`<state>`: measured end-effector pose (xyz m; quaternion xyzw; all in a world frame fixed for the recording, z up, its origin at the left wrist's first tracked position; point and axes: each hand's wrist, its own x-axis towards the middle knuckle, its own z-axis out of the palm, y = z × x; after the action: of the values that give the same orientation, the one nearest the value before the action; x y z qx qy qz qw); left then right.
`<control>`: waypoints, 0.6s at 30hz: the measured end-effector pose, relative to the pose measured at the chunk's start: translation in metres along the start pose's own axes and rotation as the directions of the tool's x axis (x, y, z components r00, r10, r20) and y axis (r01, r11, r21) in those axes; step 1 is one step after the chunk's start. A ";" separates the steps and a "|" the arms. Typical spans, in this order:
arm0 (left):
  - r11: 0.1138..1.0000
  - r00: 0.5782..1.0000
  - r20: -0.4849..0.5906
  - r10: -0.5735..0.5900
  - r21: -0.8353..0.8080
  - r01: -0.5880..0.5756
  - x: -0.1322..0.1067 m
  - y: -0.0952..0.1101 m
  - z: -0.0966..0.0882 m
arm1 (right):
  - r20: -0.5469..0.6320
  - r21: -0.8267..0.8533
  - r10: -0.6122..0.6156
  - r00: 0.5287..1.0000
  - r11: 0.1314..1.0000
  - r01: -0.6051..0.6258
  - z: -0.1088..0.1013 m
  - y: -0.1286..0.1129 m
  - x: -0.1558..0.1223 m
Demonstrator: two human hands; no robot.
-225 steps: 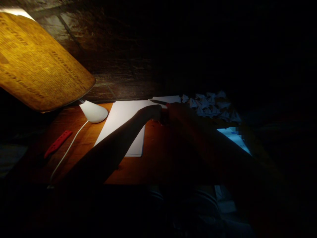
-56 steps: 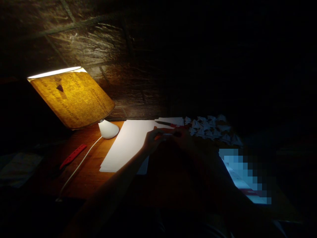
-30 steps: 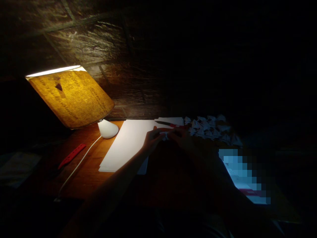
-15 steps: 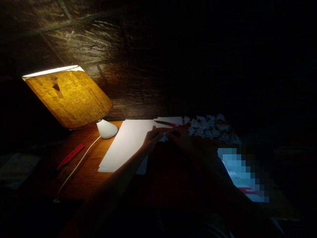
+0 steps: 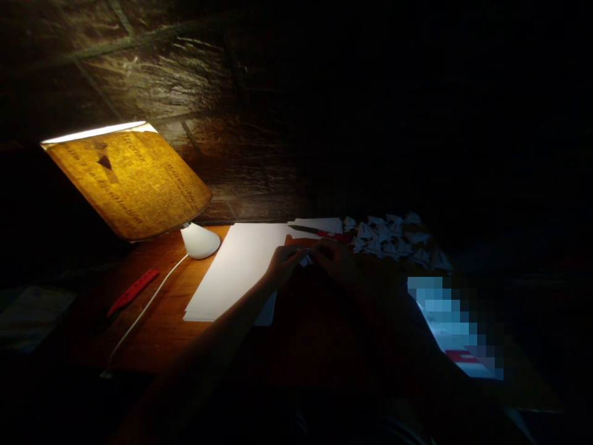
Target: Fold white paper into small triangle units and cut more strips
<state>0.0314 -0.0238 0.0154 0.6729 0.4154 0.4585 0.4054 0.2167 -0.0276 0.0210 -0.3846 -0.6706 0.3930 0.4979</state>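
Note:
In dim lamplight my left hand (image 5: 283, 264) and my right hand (image 5: 336, 259) meet over the wooden table (image 5: 162, 321), both pinched on a small white piece of paper (image 5: 305, 260) between the fingertips. They hover at the right edge of a stack of white sheets (image 5: 236, 269). Just behind the hands lie scissors with red handles (image 5: 319, 233) on another sheet. A heap of small folded white paper pieces (image 5: 393, 240) sits to the right of the scissors.
A tilted lamp with a yellow printed shade (image 5: 132, 179) and white base (image 5: 199, 241) stands at the left, its white cord (image 5: 143, 315) running toward me. A red strip (image 5: 132, 292) lies left of the cord. A glowing screen (image 5: 456, 327) is at the right. Stone wall behind.
Since 7.5 s ago my hands drew back from the scissors and came together on the small paper piece. Over the last second the fingers only shifted slightly on it.

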 end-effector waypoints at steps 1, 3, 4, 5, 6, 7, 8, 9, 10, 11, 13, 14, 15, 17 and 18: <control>1.000 1.000 -0.002 -0.004 -0.004 0.004 0.000 0.000 0.000 | -0.002 0.012 0.003 1.000 1.000 -0.003 0.000 0.000 0.000; 1.000 1.000 -0.007 -0.010 -0.024 0.010 0.000 -0.001 0.000 | 0.005 0.050 0.030 1.000 0.998 -0.030 0.001 0.001 0.001; 0.999 1.000 -0.006 -0.012 -0.038 0.012 0.000 -0.001 0.000 | 0.013 0.069 0.048 0.999 0.996 -0.048 0.001 0.001 0.001; 0.999 1.000 -0.006 -0.016 -0.051 0.015 0.000 0.000 0.000 | 0.024 0.086 0.064 0.998 0.994 -0.066 0.001 0.002 0.001; 0.998 1.000 -0.005 -0.021 -0.062 0.020 0.000 0.001 0.000 | 0.035 0.105 0.077 0.996 0.991 -0.080 0.000 0.002 0.001; 0.997 1.000 -0.001 -0.028 -0.071 0.028 0.000 0.002 0.000 | 0.038 0.127 0.087 0.996 0.988 -0.091 0.000 0.001 0.001; 0.996 0.999 0.006 -0.035 -0.079 0.035 -0.001 0.003 0.000 | 0.040 0.152 0.095 0.995 0.983 -0.100 0.000 0.001 0.000; 0.996 0.999 0.016 -0.039 -0.084 0.041 -0.001 0.004 0.000 | 0.041 0.176 0.102 0.994 0.979 -0.108 0.000 0.000 0.000; 0.995 0.999 0.024 -0.041 -0.089 0.043 -0.001 0.005 0.000 | 0.042 0.194 0.108 0.993 0.974 -0.114 0.000 -0.001 0.000; 0.995 0.999 0.028 -0.038 -0.092 0.040 -0.001 0.005 0.001 | 0.041 0.203 0.113 0.993 0.972 -0.119 0.000 -0.001 0.000; 0.996 0.999 0.030 -0.025 -0.083 0.027 -0.002 0.005 0.001 | 0.031 0.197 0.118 0.992 0.973 -0.122 -0.001 -0.002 0.000; 0.997 1.000 0.025 -0.017 -0.073 0.019 -0.002 0.005 0.002 | 0.020 0.187 0.117 0.993 0.975 -0.119 0.000 -0.002 0.000; 0.998 1.000 0.019 -0.012 -0.061 0.013 -0.002 0.004 0.002 | 0.005 0.178 0.112 0.994 0.978 -0.111 0.000 -0.002 0.001; 0.999 1.000 0.008 -0.010 -0.048 0.011 -0.001 0.002 0.003 | -0.024 0.164 0.101 0.995 0.982 -0.096 0.002 -0.001 0.001; 0.999 1.000 -0.004 -0.015 -0.052 0.015 -0.001 0.001 0.003 | -0.037 0.161 0.098 0.994 0.983 -0.091 0.002 0.000 0.001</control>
<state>0.0341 -0.0257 0.0155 0.6578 0.4093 0.4677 0.4255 0.2139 -0.0269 0.0214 -0.3839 -0.6067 0.4597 0.5226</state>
